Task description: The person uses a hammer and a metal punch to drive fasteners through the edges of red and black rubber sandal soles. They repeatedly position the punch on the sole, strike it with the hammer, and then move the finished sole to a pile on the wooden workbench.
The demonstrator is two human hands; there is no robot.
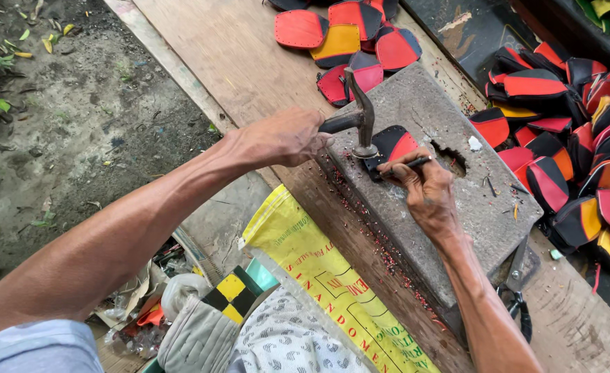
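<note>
Soft, even daylight fell over my hands, with no glare. My left hand (280, 138) threw only a faint shadow under the hammer (357, 114). Everything near my right hand (426, 190) looked sharp; straight edges bowed slightly toward the frame's corners.

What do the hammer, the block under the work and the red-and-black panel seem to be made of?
Hammer: dull grey metal head, worn.
Block: apparently wood, greyed, pitted, with a gouged hole.
Panel: likely leather or a synthetic look-alike, smooth, flexible, two colours.
</note>
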